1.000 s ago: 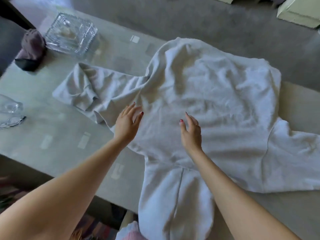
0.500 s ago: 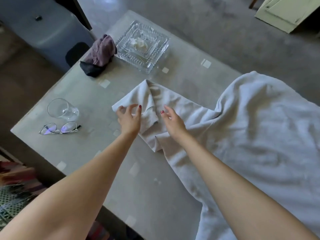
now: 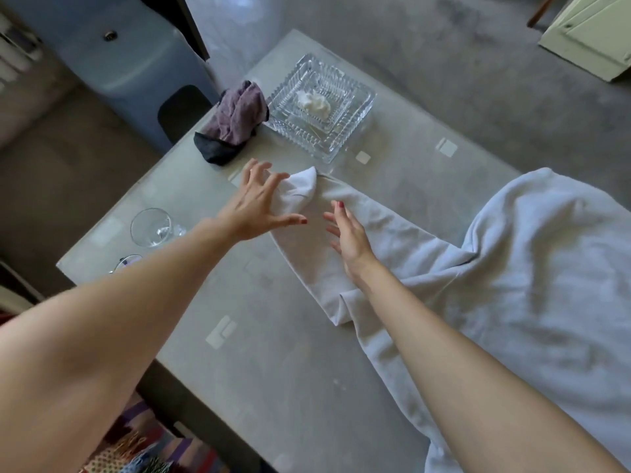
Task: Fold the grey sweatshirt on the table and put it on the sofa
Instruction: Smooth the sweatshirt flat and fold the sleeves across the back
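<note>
Fingers on both hands are spread wide and straight, and they hold nothing. Those of the left hand (image 3: 254, 206) reach over the bunched tip of the sleeve (image 3: 300, 189), and they look to be touching it or just above it; which one cannot be told. Those of the right hand (image 3: 346, 230) are held over the sleeve a little nearer the body of the grey sweatshirt (image 3: 512, 268), and it cannot be told if they press the cloth. The sweatshirt lies spread on the surface (image 3: 273, 353), with its big part on the right side and the one long sleeve stretched out to the left between the two hands. The sleeve tip is close to the glass dish (image 3: 321, 104) and the purple cloth (image 3: 239, 114), but not touching them. A drinking glass (image 3: 152, 227) and a pair of glasses (image 3: 128, 261) sit near the left edge, well apart from the sleeve. The sweatshirt looks soft, floppy and light, so it will bend and wrinkle wherever it is lifted and will not keep its shape by itself. It is thick cloth and does not look slippery. A good place to take hold seems to be the sleeve tip, pinched by the left hand, while the right hand presses flat where the fold should go. The glass things nearby could break if the sleeve swings into them.
</note>
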